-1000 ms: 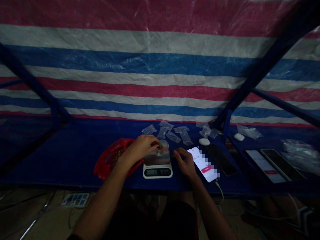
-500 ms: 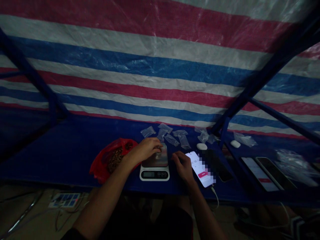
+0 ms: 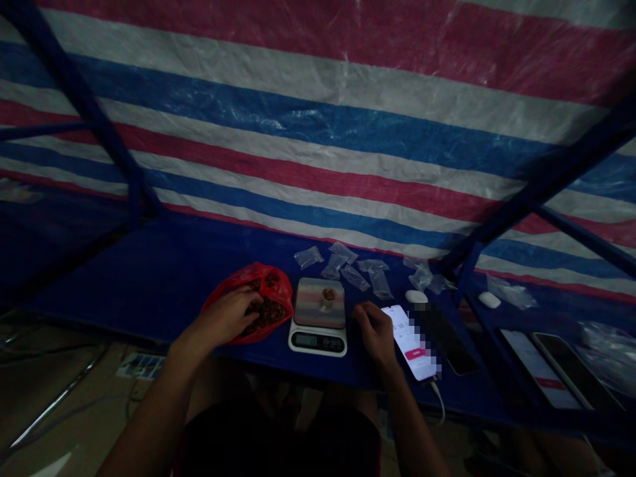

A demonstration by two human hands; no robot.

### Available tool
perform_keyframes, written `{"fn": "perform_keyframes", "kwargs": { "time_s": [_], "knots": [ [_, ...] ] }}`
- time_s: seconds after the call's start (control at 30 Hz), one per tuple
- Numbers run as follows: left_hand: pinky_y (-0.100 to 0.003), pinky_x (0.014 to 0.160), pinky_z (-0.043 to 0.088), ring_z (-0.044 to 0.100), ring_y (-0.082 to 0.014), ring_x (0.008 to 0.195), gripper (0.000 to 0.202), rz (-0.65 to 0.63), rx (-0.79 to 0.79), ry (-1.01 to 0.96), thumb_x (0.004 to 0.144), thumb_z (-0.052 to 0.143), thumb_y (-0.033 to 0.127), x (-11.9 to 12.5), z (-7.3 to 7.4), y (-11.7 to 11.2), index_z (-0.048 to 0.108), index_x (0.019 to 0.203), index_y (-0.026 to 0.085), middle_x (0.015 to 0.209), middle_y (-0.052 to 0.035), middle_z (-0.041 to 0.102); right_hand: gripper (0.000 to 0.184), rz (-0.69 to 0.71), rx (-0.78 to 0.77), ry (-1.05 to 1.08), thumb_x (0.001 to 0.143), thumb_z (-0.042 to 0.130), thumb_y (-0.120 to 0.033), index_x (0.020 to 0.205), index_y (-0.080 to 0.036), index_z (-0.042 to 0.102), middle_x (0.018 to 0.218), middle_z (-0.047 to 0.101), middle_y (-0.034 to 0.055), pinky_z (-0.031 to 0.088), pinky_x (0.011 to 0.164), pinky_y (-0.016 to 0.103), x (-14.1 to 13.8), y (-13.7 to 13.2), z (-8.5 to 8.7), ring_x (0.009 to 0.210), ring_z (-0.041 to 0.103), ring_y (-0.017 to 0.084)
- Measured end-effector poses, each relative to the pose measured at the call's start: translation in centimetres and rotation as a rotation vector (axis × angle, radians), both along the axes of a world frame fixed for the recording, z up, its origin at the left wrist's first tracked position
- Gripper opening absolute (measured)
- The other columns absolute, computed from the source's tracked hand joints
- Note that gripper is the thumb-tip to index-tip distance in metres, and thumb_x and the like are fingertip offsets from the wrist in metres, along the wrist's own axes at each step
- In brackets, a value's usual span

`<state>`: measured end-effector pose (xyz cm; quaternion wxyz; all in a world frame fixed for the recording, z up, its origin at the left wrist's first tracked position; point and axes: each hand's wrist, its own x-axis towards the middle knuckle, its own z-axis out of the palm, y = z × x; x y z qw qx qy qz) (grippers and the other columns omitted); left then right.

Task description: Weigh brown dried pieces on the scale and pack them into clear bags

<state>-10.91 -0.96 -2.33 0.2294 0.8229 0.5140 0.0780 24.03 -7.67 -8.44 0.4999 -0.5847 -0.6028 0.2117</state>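
One scale between — left hand in red bag, grip unclear; right hand half-curled, empty.

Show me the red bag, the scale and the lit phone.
red bag (image 3: 275,288), head view, far rim of the plastic.
scale (image 3: 318,342), head view, front display panel.
lit phone (image 3: 403,324), head view, bright screen.

One red bag of brown pieces, one kitchen scale, one small cup on it, roughly eight small clear bags, four phones, two of them lit, two small white cases
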Motion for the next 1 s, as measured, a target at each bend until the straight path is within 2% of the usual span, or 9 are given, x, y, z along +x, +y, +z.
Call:
{"fn": "perform_keyframes", "kwargs": {
  "time_s": [0.1, 0.33, 0.4, 0.53, 0.63, 0.87, 1.0],
  "knots": [
    [-0.038, 0.105, 0.048, 0.066, -0.0284, 0.119, 0.036, 0.025, 0.053, 0.013, 0.082, 0.071, 0.022, 0.6, -1.0, 0.2, 0.075, 0.117, 0.023, 0.133, -0.0118, 0.069, 0.039, -0.002, 0.005, 0.0, 0.1, 0.055, -0.043, 0.069, -0.021, 0.066, 0.072, 0.065, 0.0033, 0.044, 0.065, 0.032, 0.0, 0.0, 0.0, 0.069, 0.061, 0.019],
    [-0.036, 0.097, 0.051, 0.071, -0.0265, 0.106, 0.025, -0.017, 0.079, 0.046, 0.091, 0.06, 0.021, 1.3, -0.2, 0.2, 0.077, 0.108, 0.025, 0.117, -0.008, 0.075, 0.039, -0.007, 0.0, -0.023, 0.1, 0.055, -0.043, 0.07, -0.021, 0.067, 0.072, 0.065, 0.0028, 0.044, 0.067, 0.032, 0.1, 0.0, -0.1, 0.068, 0.059, 0.018],
    [-0.036, 0.094, 0.052, 0.071, -0.0267, 0.105, 0.024, -0.016, 0.088, 0.053, 0.09, 0.06, 0.022, 1.2, -0.4, 0.0, 0.077, 0.107, 0.024, 0.116, -0.0088, 0.075, 0.039, 0.0, 0.001, -0.021, 0.099, 0.055, -0.043, 0.069, -0.021, 0.067, 0.072, 0.065, 0.0029, 0.044, 0.067, 0.032, 0.0, 0.0, 0.0, 0.068, 0.059, 0.019],
    [-0.035, 0.096, 0.053, 0.069, -0.027, 0.111, 0.029, 0.007, 0.117, 0.06, 0.088, 0.063, 0.021, 1.3, -1.5, -0.2, 0.074, 0.114, 0.024, 0.127, -0.0098, 0.071, 0.039, 0.015, 0.008, -0.005, 0.1, 0.055, -0.042, 0.07, -0.021, 0.067, 0.073, 0.066, 0.0029, 0.045, 0.067, 0.032, 0.0, 0.0, 0.0, 0.069, 0.06, 0.019],
    [-0.037, 0.097, 0.052, 0.07, -0.0273, 0.109, 0.027, 0.002, 0.135, 0.047, 0.091, 0.058, 0.023, 1.3, -1.9, -0.1, 0.076, 0.111, 0.025, 0.123, -0.0088, 0.073, 0.038, 0.01, 0.002, -0.007, 0.1, 0.055, -0.042, 0.07, -0.021, 0.067, 0.074, 0.066, 0.0029, 0.045, 0.068, 0.032, 0.1, 0.0, -0.2, 0.07, 0.059, 0.019],
    [-0.032, 0.095, 0.052, 0.072, -0.0238, 0.104, 0.028, -0.012, 0.143, -0.057, 0.093, 0.055, 0.032, -0.3, -1.1, 0.6, 0.078, 0.107, 0.024, 0.113, -0.0051, 0.078, 0.038, 0.015, -0.008, 0.01, 0.1, 0.055, -0.042, 0.07, -0.021, 0.066, 0.072, 0.064, 0.0022, 0.043, 0.068, 0.032, 0.2, 0.0, -0.4, 0.069, 0.058, 0.018],
    [-0.034, 0.096, 0.054, 0.072, -0.0243, 0.105, 0.031, -0.029, 0.139, -0.124, 0.094, 0.056, 0.039, -0.8, -0.6, 0.3, 0.079, 0.108, 0.024, 0.115, -0.0049, 0.079, 0.038, 0.021, -0.012, 0.009, 0.1, 0.055, -0.041, 0.07, -0.021, 0.066, 0.072, 0.064, 0.0022, 0.043, 0.066, 0.032, 0.2, 0.1, -0.2, 0.068, 0.058, 0.018]
  ]
}}
